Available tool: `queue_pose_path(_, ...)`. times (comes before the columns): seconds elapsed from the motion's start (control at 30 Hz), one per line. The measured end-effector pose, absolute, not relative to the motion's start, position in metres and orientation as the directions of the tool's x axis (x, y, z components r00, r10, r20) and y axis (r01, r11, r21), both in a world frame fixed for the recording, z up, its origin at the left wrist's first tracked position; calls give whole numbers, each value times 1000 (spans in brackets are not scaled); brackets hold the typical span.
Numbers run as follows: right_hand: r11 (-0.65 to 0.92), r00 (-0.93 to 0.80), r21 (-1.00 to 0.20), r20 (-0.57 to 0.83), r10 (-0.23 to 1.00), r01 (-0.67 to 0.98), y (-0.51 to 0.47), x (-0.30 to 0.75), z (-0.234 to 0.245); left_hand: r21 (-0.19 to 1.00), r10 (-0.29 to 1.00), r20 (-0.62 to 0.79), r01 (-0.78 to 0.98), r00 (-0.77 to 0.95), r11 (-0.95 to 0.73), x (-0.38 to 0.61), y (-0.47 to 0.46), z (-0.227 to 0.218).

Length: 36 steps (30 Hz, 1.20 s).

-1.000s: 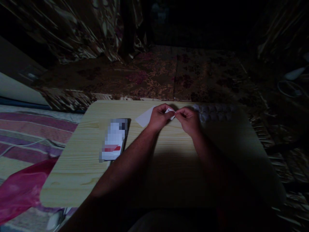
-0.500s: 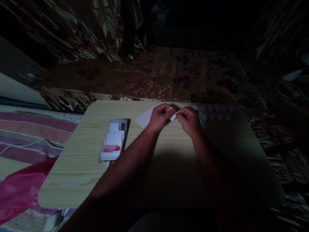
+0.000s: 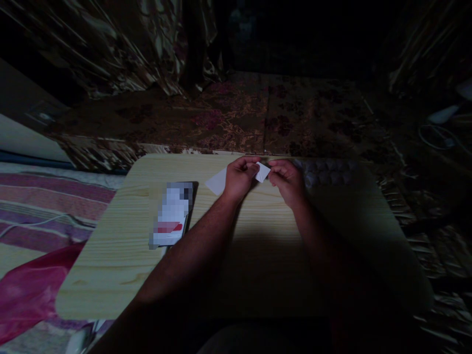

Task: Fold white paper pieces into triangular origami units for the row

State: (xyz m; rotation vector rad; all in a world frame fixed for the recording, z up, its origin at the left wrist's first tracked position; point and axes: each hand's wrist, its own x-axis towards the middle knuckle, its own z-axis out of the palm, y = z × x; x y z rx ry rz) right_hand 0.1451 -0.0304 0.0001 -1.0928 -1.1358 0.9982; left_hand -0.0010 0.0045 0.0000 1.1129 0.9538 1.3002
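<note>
A small folded piece of white paper [image 3: 262, 172] is pinched between the thumb and fingers of my left hand [image 3: 239, 178]. It shows a pointed, diamond-like outline with a crease. At its right corner, my right hand [image 3: 288, 180] has its thumb and forefinger a little apart, close beside the paper; whether they touch it is hard to see. A larger white sheet [image 3: 216, 182] lies flat on the table, partly covered by my left hand.
A phone [image 3: 172, 214] with a lit, blurred screen lies left on the wooden table [image 3: 121, 236]. Behind my right hand is a row of dark, rounded, quilted-looking lumps [image 3: 330, 172]. Pink fabric [image 3: 40, 285] lies on the striped bedding [image 3: 55, 196]. A patterned cloth [image 3: 236, 113] covers the surface beyond.
The fingertips of my right hand have come off the folded paper and spread slightly. More of the paper shows now, turned into a diamond shape, and my left hand has shifted slightly left.
</note>
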Motion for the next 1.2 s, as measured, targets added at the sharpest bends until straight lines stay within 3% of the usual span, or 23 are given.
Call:
queue_pose_path(0.4, 226, 148, -974, 221, 964, -17, -31, 144, -2, 973, 997, 55, -227, 52, -41, 0, 4, -1)
queue_pose_path(0.73, 191, 203, -981, 196, 959, 47, -28, 145, -5, 979, 992, 66, -199, 105, -44, -1, 2, 0)
queue_pose_path(1.2, 159, 212, -987, 159, 964, 13, -29, 146, -4, 975, 985, 86, -215, 150, -53, 1, -1, 0)
